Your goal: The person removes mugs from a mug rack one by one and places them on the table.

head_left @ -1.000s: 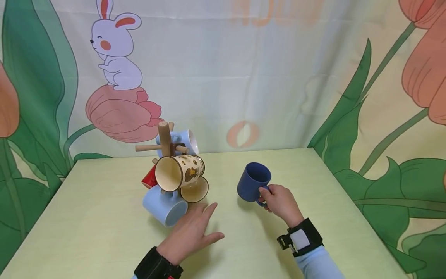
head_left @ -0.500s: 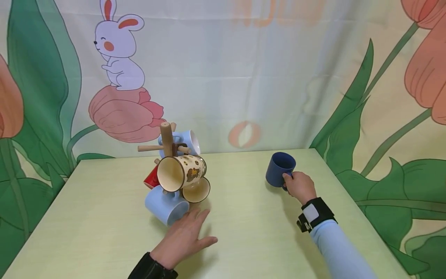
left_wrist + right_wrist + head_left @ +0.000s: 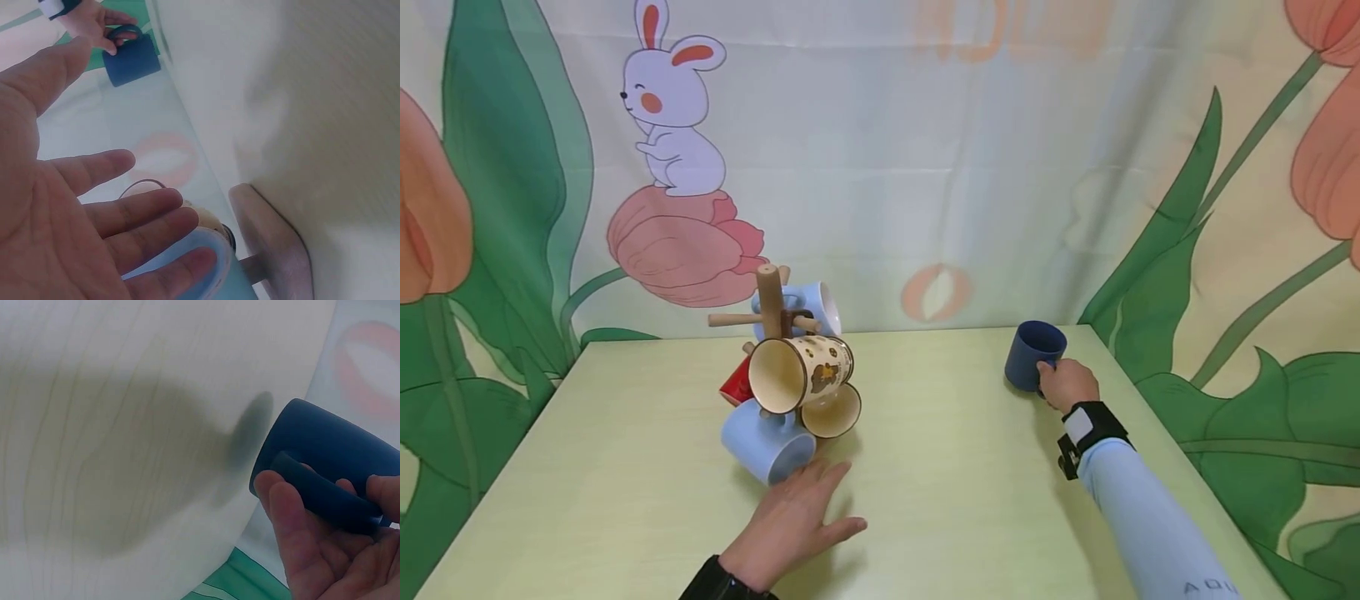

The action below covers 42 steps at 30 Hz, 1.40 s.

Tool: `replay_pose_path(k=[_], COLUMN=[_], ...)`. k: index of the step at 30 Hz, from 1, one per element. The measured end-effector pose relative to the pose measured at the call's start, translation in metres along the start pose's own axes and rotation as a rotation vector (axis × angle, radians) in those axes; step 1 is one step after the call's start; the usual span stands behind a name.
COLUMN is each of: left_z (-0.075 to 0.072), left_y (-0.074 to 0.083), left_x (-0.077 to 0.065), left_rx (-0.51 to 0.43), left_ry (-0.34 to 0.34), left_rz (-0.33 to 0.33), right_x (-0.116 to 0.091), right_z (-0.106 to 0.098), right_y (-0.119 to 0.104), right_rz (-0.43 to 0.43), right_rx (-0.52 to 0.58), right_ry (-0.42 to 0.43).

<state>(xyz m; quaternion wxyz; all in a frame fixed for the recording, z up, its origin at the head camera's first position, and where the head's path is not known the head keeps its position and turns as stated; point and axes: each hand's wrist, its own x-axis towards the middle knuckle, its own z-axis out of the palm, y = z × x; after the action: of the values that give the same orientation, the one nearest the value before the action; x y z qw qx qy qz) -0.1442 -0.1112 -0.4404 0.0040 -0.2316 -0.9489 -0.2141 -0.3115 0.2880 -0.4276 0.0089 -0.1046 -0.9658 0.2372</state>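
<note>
My right hand (image 3: 1071, 385) grips a dark blue mug (image 3: 1025, 360) by its handle, upright at the table's far right. In the right wrist view a gap shows between the mug's base (image 3: 265, 447) and its shadow. My left hand (image 3: 796, 518) is held out flat, fingers spread, holding nothing. Its fingertips are right at the rim of a light blue mug (image 3: 763, 446), which hangs tilted low on a wooden mug tree (image 3: 770, 302). In the left wrist view the fingers (image 3: 147, 206) overlap that mug's mouth, beside the tree's wooden base (image 3: 272, 244).
Also on the tree hang a cream patterned mug (image 3: 827, 368), a lower cream mug (image 3: 835, 414), a red mug (image 3: 737, 385) and another light blue mug (image 3: 823, 308) behind. A pale table (image 3: 925, 500) ends at a printed curtain (image 3: 985, 167) with a rabbit and tulips.
My right hand has carried the dark blue mug to the right and toward the table's back, away from the tree. The left hand has drawn back slightly, still spread.
</note>
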Motion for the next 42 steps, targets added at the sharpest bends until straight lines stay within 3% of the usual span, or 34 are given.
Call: replay_pose_path(k=[7,15,24,30,34,39,42], left_z=[-0.001,-0.002,-0.005,-0.011,-0.019,-0.035,-0.047], left_y=[0.004,0.003,0.003,0.003,0.002,0.001,0.001], left_x=[-0.002,-0.004,-0.004,-0.007,-0.009,-0.012,-0.014], left_rx=[-0.034,-0.033,-0.027,-0.021,-0.031,-0.062,-0.064], left_ry=[0.002,-0.004,0.001,0.056,0.112,0.152,0.166], left_rz=[0.009,-0.003,0.002,0.012,0.006,0.02,0.006], right_x=[0.01,0.02,0.021,0.016,0.003,-0.014,-0.021], right_z=[0.01,0.018,0.021,0.021,0.017,0.005,-0.002], right_y=[0.013,0.019,0.019,0.023,0.017,-0.005,-0.018], right_rz=[-0.008,-0.046,0.0,0.028,0.049,0.115,0.107], right_rx=[-0.059,-0.029,-0.025,-0.02,0.016,0.054,0.073], right_ry=[0.005,0.0,-0.02,-0.051,-0.015,0.077,0.145])
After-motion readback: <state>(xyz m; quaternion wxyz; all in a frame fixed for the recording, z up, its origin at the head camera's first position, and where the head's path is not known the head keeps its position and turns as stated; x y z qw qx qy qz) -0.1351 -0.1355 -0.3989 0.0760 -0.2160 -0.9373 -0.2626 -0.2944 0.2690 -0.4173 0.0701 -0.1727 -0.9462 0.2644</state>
